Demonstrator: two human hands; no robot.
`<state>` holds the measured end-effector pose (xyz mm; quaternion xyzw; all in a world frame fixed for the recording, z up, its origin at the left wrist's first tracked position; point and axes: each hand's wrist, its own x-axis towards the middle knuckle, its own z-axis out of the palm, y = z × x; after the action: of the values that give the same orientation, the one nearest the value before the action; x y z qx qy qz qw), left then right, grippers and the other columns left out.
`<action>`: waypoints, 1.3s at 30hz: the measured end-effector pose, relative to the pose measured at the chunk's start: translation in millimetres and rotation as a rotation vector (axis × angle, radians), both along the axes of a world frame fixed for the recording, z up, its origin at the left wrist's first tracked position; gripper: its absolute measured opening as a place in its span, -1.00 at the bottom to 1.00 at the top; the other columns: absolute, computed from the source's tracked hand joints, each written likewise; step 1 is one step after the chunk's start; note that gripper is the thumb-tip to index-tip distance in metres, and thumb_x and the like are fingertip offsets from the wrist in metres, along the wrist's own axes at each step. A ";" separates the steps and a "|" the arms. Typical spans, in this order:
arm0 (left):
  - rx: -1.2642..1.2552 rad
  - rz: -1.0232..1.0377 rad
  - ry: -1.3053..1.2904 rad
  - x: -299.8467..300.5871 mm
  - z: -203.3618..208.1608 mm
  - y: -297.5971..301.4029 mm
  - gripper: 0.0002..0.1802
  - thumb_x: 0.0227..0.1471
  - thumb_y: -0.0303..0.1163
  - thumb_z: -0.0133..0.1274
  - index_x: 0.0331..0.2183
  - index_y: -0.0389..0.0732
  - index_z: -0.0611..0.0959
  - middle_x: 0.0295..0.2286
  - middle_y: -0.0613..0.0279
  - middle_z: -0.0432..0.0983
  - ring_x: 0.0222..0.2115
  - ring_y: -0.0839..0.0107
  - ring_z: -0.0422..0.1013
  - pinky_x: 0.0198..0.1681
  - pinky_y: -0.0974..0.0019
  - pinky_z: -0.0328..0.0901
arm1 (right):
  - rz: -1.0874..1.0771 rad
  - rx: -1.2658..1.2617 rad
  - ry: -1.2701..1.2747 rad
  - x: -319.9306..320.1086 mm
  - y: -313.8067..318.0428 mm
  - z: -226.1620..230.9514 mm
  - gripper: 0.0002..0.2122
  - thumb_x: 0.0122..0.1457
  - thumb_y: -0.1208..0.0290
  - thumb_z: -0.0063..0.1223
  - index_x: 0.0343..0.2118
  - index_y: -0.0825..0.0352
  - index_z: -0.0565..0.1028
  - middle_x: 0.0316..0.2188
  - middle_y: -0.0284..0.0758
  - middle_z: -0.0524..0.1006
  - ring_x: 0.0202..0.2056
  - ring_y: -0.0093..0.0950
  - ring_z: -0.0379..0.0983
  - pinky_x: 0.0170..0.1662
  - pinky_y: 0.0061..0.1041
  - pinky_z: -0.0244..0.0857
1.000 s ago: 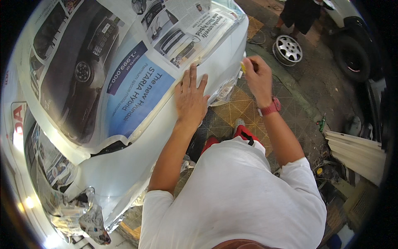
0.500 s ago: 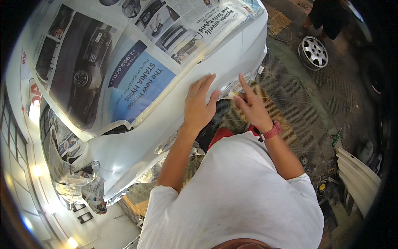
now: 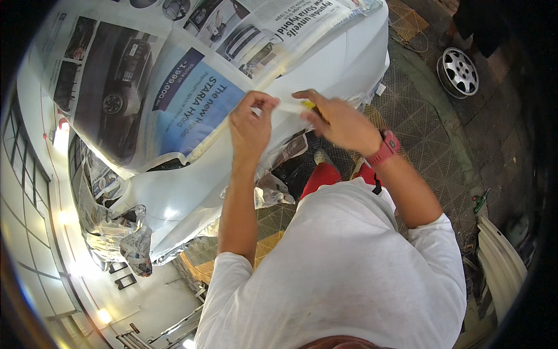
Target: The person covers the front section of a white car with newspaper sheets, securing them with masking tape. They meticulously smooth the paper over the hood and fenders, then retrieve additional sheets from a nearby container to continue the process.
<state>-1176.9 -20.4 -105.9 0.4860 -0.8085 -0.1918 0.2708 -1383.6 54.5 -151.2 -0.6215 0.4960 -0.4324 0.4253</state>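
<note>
A short whitish strip of tape (image 3: 290, 108) spans the gap between my two hands, over the white car panel (image 3: 197, 180). My left hand (image 3: 251, 125) pinches one end between thumb and fingertips. My right hand (image 3: 346, 123), with a red watch on its wrist, is closed around a small tape roll; only a bit of yellow and a pale edge show, the rest being hidden by the fingers. Newspaper sheets (image 3: 180, 102) cover the upper part of the panel, edged with pale tape, close beyond my left hand.
Crumpled newspaper and clear film (image 3: 136, 244) hang at the panel's left end. A silver wheel rim (image 3: 458, 72) lies on the floor at far right, beside another person's legs (image 3: 474, 29). Long pale panels (image 3: 501, 253) stand at the right. Patterned matting (image 3: 401, 125) covers the floor.
My left hand has lifted from the panel edge and closed into a pinch. My right hand has come up and left with the roll, and a strip of tape now stretches between them.
</note>
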 end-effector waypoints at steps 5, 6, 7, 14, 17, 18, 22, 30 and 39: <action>-0.318 -0.013 -0.071 -15.3 -8.8 -39.2 -0.88 0.08 -0.38 0.36 -0.39 -0.17 0.72 -0.48 0.21 0.67 -0.47 0.24 0.59 -0.36 0.20 0.41 | -0.426 -0.276 0.528 -1.8 -52.3 -32.6 -0.82 0.36 0.25 0.12 -0.19 0.26 0.49 -0.53 -0.21 0.63 -0.44 -0.11 0.61 -0.38 -0.09 0.42; -0.329 -0.003 -0.076 -16.4 -9.6 -45.2 -0.87 0.08 -0.37 0.36 -0.39 -0.17 0.73 -0.48 0.22 0.68 -0.47 0.24 0.60 -0.36 0.20 0.41 | -0.445 -0.269 0.514 -1.0 -59.9 -34.1 -0.80 0.33 0.24 0.13 -0.19 0.28 0.51 -0.55 -0.18 0.62 -0.45 -0.09 0.61 -0.37 -0.08 0.43; -0.339 -0.028 -0.088 -15.6 -11.2 -50.4 -0.87 0.07 -0.36 0.37 -0.39 -0.17 0.73 -0.48 0.21 0.68 -0.47 0.24 0.60 -0.36 0.21 0.41 | -0.464 -0.262 0.500 -0.4 -66.3 -35.3 -0.79 0.31 0.24 0.15 -0.19 0.30 0.54 -0.56 -0.15 0.62 -0.45 -0.07 0.62 -0.36 -0.07 0.43; -0.317 -0.106 -0.223 -8.1 -8.3 -68.3 -0.85 0.04 -0.38 0.41 -0.36 -0.23 0.78 -0.45 0.17 0.73 -0.47 0.33 0.64 -0.34 0.30 0.45 | -0.497 -0.196 0.486 6.8 -73.9 -39.3 -0.76 0.26 0.22 0.21 -0.25 0.33 0.58 -0.56 -0.14 0.63 -0.44 -0.07 0.64 -0.33 -0.07 0.47; -0.334 -0.139 -0.224 -7.7 -10.8 -70.5 -0.83 0.02 -0.34 0.43 -0.37 -0.19 0.77 -0.46 0.21 0.71 -0.47 0.29 0.63 -0.36 0.25 0.44 | -0.519 -0.196 0.510 6.7 -73.7 -44.8 -0.79 0.27 0.22 0.22 -0.28 0.26 0.56 -0.56 -0.19 0.63 -0.46 -0.12 0.63 -0.38 -0.10 0.47; -0.345 -0.150 -0.220 -7.4 -11.2 -70.9 -0.82 0.01 -0.32 0.43 -0.38 -0.17 0.76 -0.47 0.23 0.70 -0.48 0.27 0.61 -0.37 0.23 0.43 | -0.528 -0.206 0.507 6.7 -73.7 -45.3 -0.79 0.26 0.22 0.22 -0.28 0.26 0.56 -0.56 -0.19 0.63 -0.46 -0.11 0.63 -0.38 -0.10 0.47; -0.372 -0.172 -0.236 -6.8 -11.6 -72.5 -0.83 0.00 -0.32 0.43 -0.38 -0.16 0.76 -0.47 0.26 0.70 -0.48 0.28 0.60 -0.37 0.23 0.43 | -0.543 -0.226 0.512 6.8 -75.4 -45.7 -0.79 0.26 0.21 0.22 -0.28 0.27 0.56 -0.57 -0.19 0.62 -0.46 -0.11 0.63 -0.38 -0.09 0.47; -0.401 -0.228 -0.375 -12.5 -1.3 -73.4 -0.81 0.02 -0.30 0.42 -0.37 -0.16 0.75 -0.45 0.21 0.70 -0.45 0.23 0.62 -0.36 0.24 0.44 | -0.550 -0.214 0.582 4.3 -79.4 -41.3 -0.77 0.26 0.20 0.21 -0.27 0.28 0.56 -0.56 -0.17 0.63 -0.45 -0.11 0.64 -0.38 -0.09 0.47; -0.517 -0.311 -0.713 -27.2 27.6 -82.9 -0.65 -0.04 -0.13 0.45 -0.30 -0.07 0.66 -0.49 0.30 0.62 -0.40 0.21 0.56 -0.36 0.12 0.39 | -0.533 -0.191 0.608 3.6 -85.5 -36.7 -0.76 0.26 0.20 0.21 -0.25 0.30 0.58 -0.55 -0.18 0.64 -0.45 -0.13 0.65 -0.38 -0.11 0.48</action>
<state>-1204.2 -103.3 -78.2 0.3113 -0.9356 0.1565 0.0564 -1380.0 -31.0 -188.0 -0.6074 0.7002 -0.3680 0.0733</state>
